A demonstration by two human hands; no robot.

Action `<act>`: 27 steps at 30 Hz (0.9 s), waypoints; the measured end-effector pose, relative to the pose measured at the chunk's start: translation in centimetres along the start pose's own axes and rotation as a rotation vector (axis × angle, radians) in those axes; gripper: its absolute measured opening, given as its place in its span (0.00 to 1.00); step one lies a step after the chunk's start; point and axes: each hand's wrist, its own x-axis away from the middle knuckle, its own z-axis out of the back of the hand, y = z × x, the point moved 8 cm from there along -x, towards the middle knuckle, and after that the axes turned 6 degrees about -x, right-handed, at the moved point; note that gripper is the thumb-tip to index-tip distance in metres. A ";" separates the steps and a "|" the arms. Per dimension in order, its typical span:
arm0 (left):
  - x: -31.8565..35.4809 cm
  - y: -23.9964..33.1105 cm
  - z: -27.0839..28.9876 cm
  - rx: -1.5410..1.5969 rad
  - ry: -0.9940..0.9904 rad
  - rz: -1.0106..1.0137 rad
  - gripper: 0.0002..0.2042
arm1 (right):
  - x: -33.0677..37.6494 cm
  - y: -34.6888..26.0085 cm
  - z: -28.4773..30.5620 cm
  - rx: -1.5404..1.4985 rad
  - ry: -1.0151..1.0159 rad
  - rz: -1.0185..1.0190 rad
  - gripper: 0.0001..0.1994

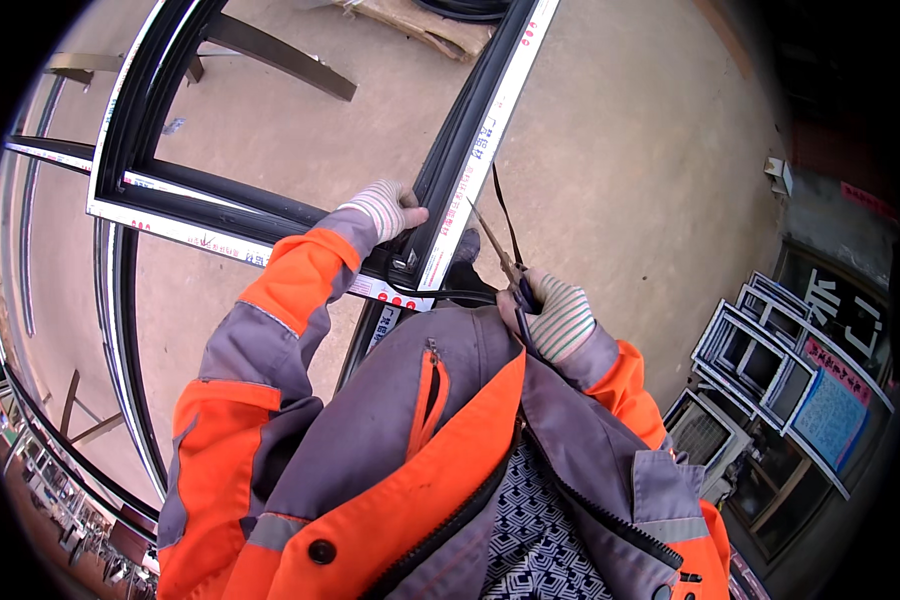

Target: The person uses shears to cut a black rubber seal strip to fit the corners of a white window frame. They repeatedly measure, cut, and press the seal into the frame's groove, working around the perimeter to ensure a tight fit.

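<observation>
Across the frame corner in front of me lies my left hand point(385, 210) in a striped, open-fingered glove. Its fingers are curled and pressed together at the inner edge; what they pinch there is hidden. The window frame point(457, 215) has dark profiles and white printed protective film along its outer sides. My right hand point(552, 312), gloved alike, is closed around a pair of scissors point(500, 246), whose blades point up and away past the frame. A thin black rubber strip point(440, 294) loops from the corner to the right hand, and more of it hangs beside the scissors.
Under the frame is a dark support bar point(368, 338). More long frame profiles point(120, 330) extend on the left. A wooden board point(420, 25) with coiled black strip lies on the concrete floor point(630, 150) at the back. Small frame samples point(750, 345) stand at the right.
</observation>
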 end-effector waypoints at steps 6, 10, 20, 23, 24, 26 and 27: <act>0.3 0.5 -0.5 -0.162 0.045 -0.032 0.16 | -0.1 1.4 -0.5 0.020 -0.021 -0.080 0.12; 1.2 1.8 0.2 -0.283 0.090 -0.056 0.16 | -0.1 0.6 -0.7 -0.048 -0.021 -0.060 0.12; 1.9 1.3 -0.5 -0.333 -0.058 -0.052 0.18 | -0.1 1.7 -0.7 0.035 0.040 0.041 0.13; 2.3 1.8 -0.2 -0.372 -0.018 -0.047 0.18 | -0.4 0.9 -0.8 0.027 0.044 0.043 0.14; 2.1 1.6 -0.3 -0.358 -0.024 -0.055 0.18 | -0.3 0.6 -0.8 0.025 0.047 0.045 0.14; 1.6 0.8 -0.5 -0.331 -0.036 -0.071 0.18 | -0.5 1.1 -1.1 0.015 0.037 0.048 0.14; 1.8 0.8 -0.6 -0.324 -0.074 -0.067 0.18 | -0.6 1.4 -1.1 0.013 0.035 0.045 0.14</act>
